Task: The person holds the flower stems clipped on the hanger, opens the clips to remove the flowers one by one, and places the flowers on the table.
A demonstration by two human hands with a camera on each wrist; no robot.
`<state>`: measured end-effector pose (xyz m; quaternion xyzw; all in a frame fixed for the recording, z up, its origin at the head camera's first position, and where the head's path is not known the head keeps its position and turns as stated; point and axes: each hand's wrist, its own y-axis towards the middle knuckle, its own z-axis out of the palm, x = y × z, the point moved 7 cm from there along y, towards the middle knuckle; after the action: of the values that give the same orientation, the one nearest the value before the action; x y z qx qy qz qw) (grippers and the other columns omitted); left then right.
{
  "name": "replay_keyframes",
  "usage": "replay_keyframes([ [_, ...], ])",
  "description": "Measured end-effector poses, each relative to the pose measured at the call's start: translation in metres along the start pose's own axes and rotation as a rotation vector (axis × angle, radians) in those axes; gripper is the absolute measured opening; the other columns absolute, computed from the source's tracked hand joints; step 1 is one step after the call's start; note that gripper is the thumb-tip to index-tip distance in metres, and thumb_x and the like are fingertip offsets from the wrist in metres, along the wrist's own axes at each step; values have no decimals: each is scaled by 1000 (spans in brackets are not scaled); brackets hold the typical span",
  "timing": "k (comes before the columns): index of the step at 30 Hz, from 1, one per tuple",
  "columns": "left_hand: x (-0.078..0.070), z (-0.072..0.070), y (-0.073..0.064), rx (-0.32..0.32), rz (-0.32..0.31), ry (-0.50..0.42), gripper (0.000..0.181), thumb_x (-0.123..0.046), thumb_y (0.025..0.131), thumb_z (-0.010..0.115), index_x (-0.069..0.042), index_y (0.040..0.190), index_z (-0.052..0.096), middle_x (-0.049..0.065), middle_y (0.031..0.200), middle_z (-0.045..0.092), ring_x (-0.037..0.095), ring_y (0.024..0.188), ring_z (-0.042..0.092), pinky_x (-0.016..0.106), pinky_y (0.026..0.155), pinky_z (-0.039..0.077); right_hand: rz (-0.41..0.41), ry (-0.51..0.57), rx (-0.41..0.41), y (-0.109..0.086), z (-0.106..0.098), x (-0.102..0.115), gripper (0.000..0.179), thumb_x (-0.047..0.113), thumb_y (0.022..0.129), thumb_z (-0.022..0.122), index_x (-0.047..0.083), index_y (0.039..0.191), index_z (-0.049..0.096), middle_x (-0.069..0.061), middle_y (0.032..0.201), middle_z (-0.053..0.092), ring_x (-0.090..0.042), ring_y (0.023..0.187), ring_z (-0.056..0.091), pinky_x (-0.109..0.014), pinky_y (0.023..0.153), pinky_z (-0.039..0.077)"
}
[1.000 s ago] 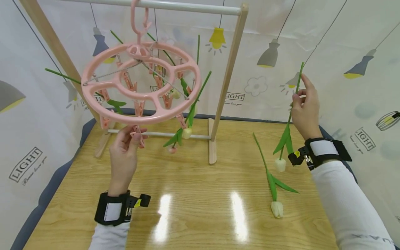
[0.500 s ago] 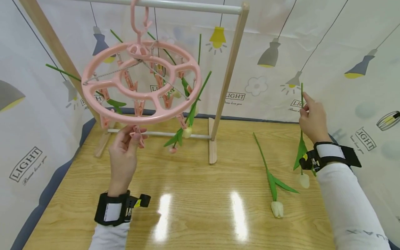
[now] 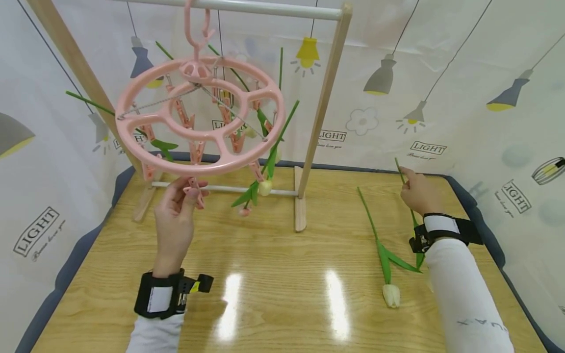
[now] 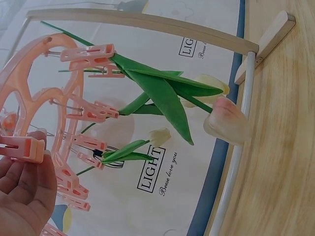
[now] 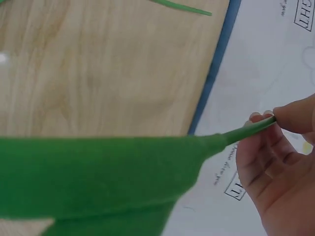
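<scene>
My left hand [image 3: 174,215] pinches a pink clothespin [image 3: 195,192] at the near rim of the round pink clip hanger [image 3: 212,168]; in the left wrist view the same clothespin [image 4: 22,149] sits between thumb and fingers. On the right, my right hand [image 3: 419,192] pinches the stem of an artificial tulip [image 3: 401,171] low over the table. The tulip's flower end is mostly hidden behind the wrist and sleeve. Its broad green leaf [image 5: 98,172] fills much of the right wrist view. Just left of that hand, another white tulip [image 3: 391,295] lies on the table.
The hanger hooks on the white bar [image 3: 265,7] of a wooden rack [image 3: 324,103]. Several tulips, such as a pink-tipped one [image 4: 226,120], hang head down from its other clothespins. A printed backdrop [image 3: 366,142] stands behind the wooden table [image 3: 273,274].
My right hand has moved slightly right, then down and left with the tulip, lowering it toward the table near the other tulip. My left hand stays at the same clothespin.
</scene>
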<state>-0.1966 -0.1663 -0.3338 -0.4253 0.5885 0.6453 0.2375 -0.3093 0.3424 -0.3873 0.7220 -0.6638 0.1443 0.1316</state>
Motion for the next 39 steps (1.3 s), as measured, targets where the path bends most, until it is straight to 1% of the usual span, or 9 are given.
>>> replay_keyframes([
  [3,0,1,0,4,3,-11,26,-5,98,51,6,121,58,-7,100,69,3,76,62,9,65,50,31,-58,23,0,12,-4,61,-7,85,36,-11,146,30,-14,57,46,-18,44,33,-33,44,29],
  [6,0,1,0,3,5,-17,26,-5,98,52,6,121,58,-8,100,69,3,76,62,9,65,50,63,-132,60,-2,24,-6,62,-6,85,41,-7,146,31,-34,86,55,-28,54,43,-37,48,33],
  [10,1,1,0,2,4,-33,27,-5,98,52,6,122,58,-7,99,69,3,76,62,9,65,50,108,-176,158,-7,41,-9,61,-4,89,43,-7,148,28,-47,124,42,-48,81,54,-49,58,45],
  [12,1,2,0,5,3,-34,27,-5,98,52,6,122,58,-8,100,69,3,77,63,10,66,50,123,-172,194,-10,47,-10,59,-4,90,43,-9,147,27,-48,132,36,-56,98,51,-59,71,49],
  [17,0,0,0,-5,-2,-14,26,-4,99,51,7,122,57,-8,100,68,3,77,62,9,68,50,147,-146,259,-14,57,-9,58,-4,92,40,-9,148,24,-49,137,30,-63,118,37,-73,93,39],
  [23,-1,-1,-1,-5,10,-33,26,-3,98,51,7,122,58,-8,100,69,3,76,61,9,66,50,156,-137,292,-14,73,-9,56,-4,96,37,-9,149,21,-50,138,29,-64,119,37,-73,98,37],
  [28,-1,1,-1,10,18,-47,27,-3,98,51,6,123,57,-12,100,69,3,77,62,9,65,50,152,-117,279,-16,87,-11,55,-5,97,36,-7,150,19,-49,137,30,-62,114,42,-71,93,41],
  [33,-1,0,-3,11,14,-29,27,-4,99,50,5,124,57,-14,100,68,3,78,63,9,66,50,122,-64,270,-18,102,-7,66,-9,91,49,-7,150,18,-47,133,33,-56,100,53,-59,75,49],
  [39,-1,-1,-3,16,14,-17,28,-4,99,50,4,125,57,-15,100,68,3,80,63,10,69,51,34,-97,134,-17,100,0,59,-11,89,48,-13,143,27,-47,121,42,-55,90,56,-61,72,51],
])
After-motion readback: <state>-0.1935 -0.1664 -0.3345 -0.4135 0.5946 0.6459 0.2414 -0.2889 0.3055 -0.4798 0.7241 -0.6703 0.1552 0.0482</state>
